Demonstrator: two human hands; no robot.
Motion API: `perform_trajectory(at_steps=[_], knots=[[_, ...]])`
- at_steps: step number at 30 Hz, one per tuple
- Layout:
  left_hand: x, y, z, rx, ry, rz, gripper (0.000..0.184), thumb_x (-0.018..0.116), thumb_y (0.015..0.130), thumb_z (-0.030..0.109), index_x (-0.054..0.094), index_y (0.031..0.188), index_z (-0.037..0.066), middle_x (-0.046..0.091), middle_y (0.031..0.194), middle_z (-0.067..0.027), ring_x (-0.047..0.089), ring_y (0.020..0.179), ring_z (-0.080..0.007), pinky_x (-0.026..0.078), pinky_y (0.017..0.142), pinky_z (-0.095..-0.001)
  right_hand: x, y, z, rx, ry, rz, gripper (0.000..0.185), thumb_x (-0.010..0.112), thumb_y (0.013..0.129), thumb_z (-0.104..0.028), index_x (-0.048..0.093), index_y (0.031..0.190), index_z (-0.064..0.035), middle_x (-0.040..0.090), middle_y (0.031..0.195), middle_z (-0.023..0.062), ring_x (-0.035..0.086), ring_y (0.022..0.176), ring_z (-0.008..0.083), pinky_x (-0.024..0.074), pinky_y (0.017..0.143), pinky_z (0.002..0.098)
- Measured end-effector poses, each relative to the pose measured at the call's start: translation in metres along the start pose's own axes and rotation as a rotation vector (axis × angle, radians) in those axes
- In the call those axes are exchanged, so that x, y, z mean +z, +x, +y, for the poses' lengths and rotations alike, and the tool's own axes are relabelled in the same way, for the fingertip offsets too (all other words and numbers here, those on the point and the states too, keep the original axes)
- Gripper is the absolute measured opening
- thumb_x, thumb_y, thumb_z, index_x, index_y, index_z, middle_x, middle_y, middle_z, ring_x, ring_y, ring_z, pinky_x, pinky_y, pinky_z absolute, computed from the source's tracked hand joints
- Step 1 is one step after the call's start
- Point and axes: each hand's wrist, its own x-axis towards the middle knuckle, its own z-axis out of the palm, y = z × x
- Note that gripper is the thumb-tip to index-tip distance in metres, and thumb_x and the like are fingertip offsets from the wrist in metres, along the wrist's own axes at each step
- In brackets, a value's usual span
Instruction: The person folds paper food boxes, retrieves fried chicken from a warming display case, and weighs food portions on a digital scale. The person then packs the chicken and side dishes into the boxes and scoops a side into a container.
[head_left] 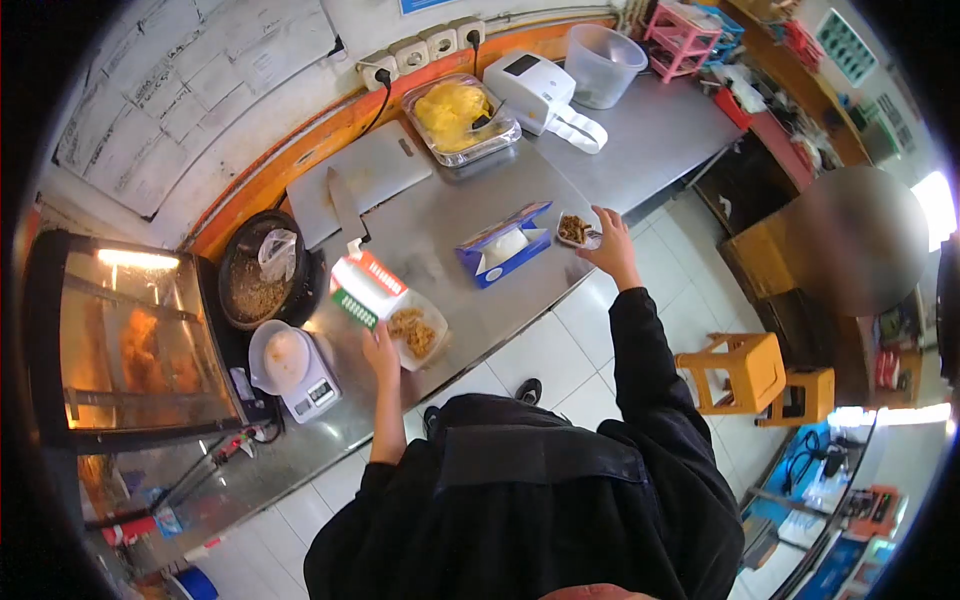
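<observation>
My left hand (380, 352) is closed at the lower corner of a red, white and green carton (368, 286), which is tilted above the counter. Right beside it, a clear plastic container (438, 322) with crumbly brown food sits near the counter's front edge. My right hand (612, 250) grips a small clear tub (574, 231) of dark brown food from its right side, thumb and fingers around it. Between my hands stands an open blue box (503, 246) with white sheets showing.
A kitchen scale (312, 392) with a white bowl and a black pan (262, 285) are at left, beside a lit glass warmer (140, 340). Behind lie a knife (345, 208), a cutting board (385, 165) and a foil tray (470, 150). A label printer (530, 90) stands farther back.
</observation>
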Motion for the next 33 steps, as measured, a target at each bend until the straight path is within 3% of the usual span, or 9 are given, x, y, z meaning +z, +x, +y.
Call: perform_trajectory(at_steps=[5,10,12,16,18,20,24,27,33], knots=[[0.061,0.026,0.03,-0.036,-0.113,0.284,0.048,0.06,0.086,0.025,0.043,0.117,-0.007,0.049,0.114,-0.0241,0.049,0.101,-0.0303,0.039,0.089,-0.0374,0.027,0.047,0.044,-0.14,0.037,-0.466,0.092,0.082,0.05,-0.021,0.04,0.131,-0.0184,0.053,0.119,0.0145,0.049,0.11,0.0358,0.045,0.09,0.0448],[0.099,0.002,0.141,0.477,0.302,0.312,0.075,0.072,0.072,0.025,0.031,0.129,-0.003,0.037,0.126,-0.0238,0.034,0.122,-0.0395,0.025,0.103,-0.047,0.036,0.06,0.053,-0.229,0.203,-0.466,0.084,0.08,0.052,-0.023,0.041,0.125,-0.0097,0.053,0.114,0.0162,0.049,0.108,0.0355,0.0441,0.09,0.0431],[0.122,0.0,0.158,0.436,0.234,0.307,0.077,0.072,0.072,0.024,0.029,0.13,-0.003,0.034,0.129,-0.0235,0.03,0.127,-0.0397,0.024,0.104,-0.0485,0.024,0.062,0.041,-0.271,0.183,-0.445,0.083,0.079,0.053,-0.024,0.04,0.125,-0.0062,0.052,0.112,0.0162,0.048,0.108,0.0353,0.0437,0.09,0.0419],[0.151,0.013,0.168,0.395,0.164,-0.167,0.077,0.074,0.071,0.021,0.03,0.13,0.0,0.041,0.125,-0.0194,0.038,0.121,-0.0344,0.029,0.103,-0.0442,0.042,0.065,0.044,-0.335,0.222,-0.425,0.081,0.078,0.054,-0.025,0.041,0.123,-0.0043,0.051,0.111,0.0156,0.047,0.108,0.035,0.0432,0.09,0.0416],[0.174,0.027,0.165,-0.052,-0.443,-0.115,0.083,0.078,0.069,0.019,0.028,0.132,0.001,0.042,0.122,-0.0193,0.04,0.119,-0.0313,0.032,0.102,-0.041,0.042,0.078,0.053,-0.303,0.242,-0.554,0.08,0.077,0.055,-0.025,0.042,0.123,-0.0043,0.05,0.112,0.0155,0.048,0.107,0.0347,0.0434,0.089,0.042],[0.194,0.041,0.158,-0.013,-0.428,0.092,0.075,0.079,0.069,0.017,0.033,0.126,0.002,0.045,0.115,-0.0173,0.049,0.106,-0.0268,0.041,0.089,-0.0376,0.025,0.094,0.054,-0.323,0.275,-0.634,0.076,0.077,0.055,-0.022,0.044,0.122,-0.0057,0.05,0.112,0.0147,0.048,0.106,0.0347,0.0437,0.089,0.042],[0.211,0.047,0.135,0.47,0.335,0.741,0.045,0.075,0.073,0.011,0.043,0.104,0.004,0.048,0.096,-0.013,0.05,0.07,-0.0223,0.042,0.062,-0.033,0.005,0.121,0.052,-0.504,0.328,-0.667,0.073,0.076,0.054,-0.017,0.047,0.12,-0.0081,0.051,0.113,0.0138,0.049,0.105,0.0339,0.0449,0.089,0.0403],[0.214,0.025,0.149,0.125,0.264,0.224,0.023,0.069,0.074,0.009,0.054,0.091,0.007,0.054,0.09,-0.0133,0.054,0.083,-0.0293,0.044,0.07,-0.0374,-0.002,0.134,0.03,-0.648,0.429,-0.919,0.074,0.076,0.055,-0.016,0.045,0.122,-0.0067,0.051,0.114,0.014,0.052,0.106,0.034,0.0442,0.09,0.0397],[0.209,0.001,0.171,0.274,0.34,0.109,0.053,0.072,0.064,0.012,0.051,0.112,0.009,0.052,0.111,-0.0161,0.05,0.106,-0.0352,0.041,0.09,-0.0414,0.037,0.13,-0.038,-0.832,0.919,-1.114,0.075,0.078,0.058,-0.018,0.045,0.123,-0.0078,0.053,0.111,0.0133,0.051,0.109,0.0293,0.0407,0.095,0.0373]])
